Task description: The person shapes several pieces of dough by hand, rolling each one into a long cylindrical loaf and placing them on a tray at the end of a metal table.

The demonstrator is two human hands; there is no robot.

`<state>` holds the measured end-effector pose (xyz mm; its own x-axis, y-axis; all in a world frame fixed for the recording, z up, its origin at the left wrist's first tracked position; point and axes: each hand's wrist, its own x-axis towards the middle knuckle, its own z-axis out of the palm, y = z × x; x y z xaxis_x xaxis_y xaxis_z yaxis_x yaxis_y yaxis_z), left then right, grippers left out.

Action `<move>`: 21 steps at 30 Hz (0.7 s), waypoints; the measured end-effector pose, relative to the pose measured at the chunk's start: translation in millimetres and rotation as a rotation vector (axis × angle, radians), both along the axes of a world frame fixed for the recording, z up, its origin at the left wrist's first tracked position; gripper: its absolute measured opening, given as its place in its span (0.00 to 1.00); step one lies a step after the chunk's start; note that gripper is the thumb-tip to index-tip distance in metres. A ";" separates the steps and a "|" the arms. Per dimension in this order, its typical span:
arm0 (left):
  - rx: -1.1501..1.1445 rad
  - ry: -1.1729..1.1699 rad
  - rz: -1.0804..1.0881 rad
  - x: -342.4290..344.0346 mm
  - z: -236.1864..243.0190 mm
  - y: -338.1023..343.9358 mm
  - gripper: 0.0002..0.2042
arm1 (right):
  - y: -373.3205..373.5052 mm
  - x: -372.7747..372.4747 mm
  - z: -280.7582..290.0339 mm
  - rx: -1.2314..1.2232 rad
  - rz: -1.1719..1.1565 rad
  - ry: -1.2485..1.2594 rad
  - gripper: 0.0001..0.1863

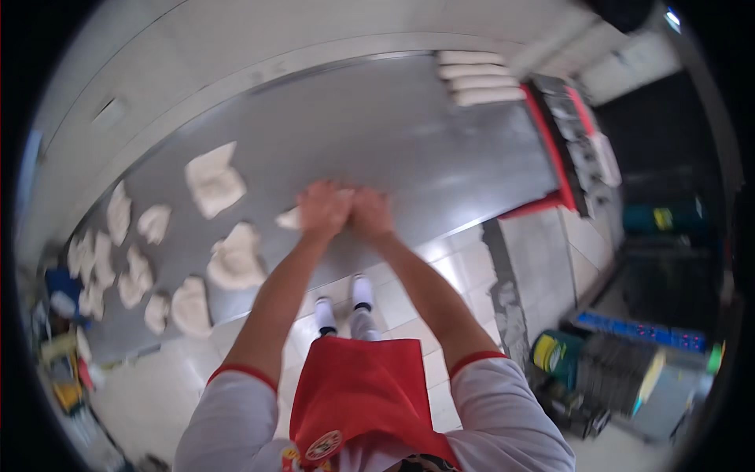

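Note:
Both my hands are side by side at the near edge of the metal table (354,110), pressed down on a piece of dough (289,219). One pale end of it sticks out to the left of my left hand (324,208), and most of the rest is hidden. My right hand (371,212) lies close against the left, its fingers curled over the dough. To the left are a squarish slab of dough (215,181) and a large folded lump (237,258). Further left, several smaller dough pieces (136,277) are scattered.
Several rolled dough logs (480,79) lie in a row at the far right corner. Beside them, a red-and-metal machine (562,141) stands at the table's right end. A wall (314,39) runs behind the table. Green tins (557,352) and equipment stand at the lower right.

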<state>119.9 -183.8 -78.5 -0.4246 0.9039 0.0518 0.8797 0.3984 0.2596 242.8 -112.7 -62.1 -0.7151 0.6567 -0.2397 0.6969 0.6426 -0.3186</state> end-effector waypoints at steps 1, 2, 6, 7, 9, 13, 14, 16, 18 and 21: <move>0.078 -0.031 -0.051 2.6 -12.9 -11.8 0.28 | 0.1 15.2 -7.7 -0.025 -0.007 0.300 0.21; 0.109 -0.097 -0.161 28.0 -10.3 -11.1 0.28 | -1.6 42.2 -30.3 0.065 -0.029 0.183 0.22; -0.064 -0.109 -0.256 0.3 -20.7 -77.5 0.41 | -49.9 46.9 -21.9 0.154 0.026 0.136 0.35; -0.093 -0.138 -0.278 2.2 -8.3 -72.4 0.42 | -49.3 57.3 -27.4 0.215 0.054 0.050 0.36; -0.196 -0.173 -0.304 -15.4 -1.2 -76.5 0.44 | -51.1 58.3 -16.0 0.145 0.054 -0.039 0.37; -0.174 -0.067 -0.352 -68.3 14.4 -56.4 0.44 | -39.5 55.7 25.2 0.179 0.140 0.092 0.38; -0.140 -0.010 -0.385 -58.3 18.4 -55.0 0.44 | -42.3 67.8 11.1 0.172 0.082 0.078 0.37; -0.083 -0.088 -0.498 -24.4 20.9 -56.0 0.39 | -49.6 85.1 -14.6 0.154 -0.018 0.060 0.35; 0.134 -0.125 -0.560 -25.9 3.4 -54.2 0.31 | -66.9 61.6 -17.8 0.292 -0.134 0.183 0.36; 0.119 -0.477 -0.391 11.0 -22.9 -35.9 0.12 | -91.4 55.0 -30.8 0.164 -0.246 0.519 0.35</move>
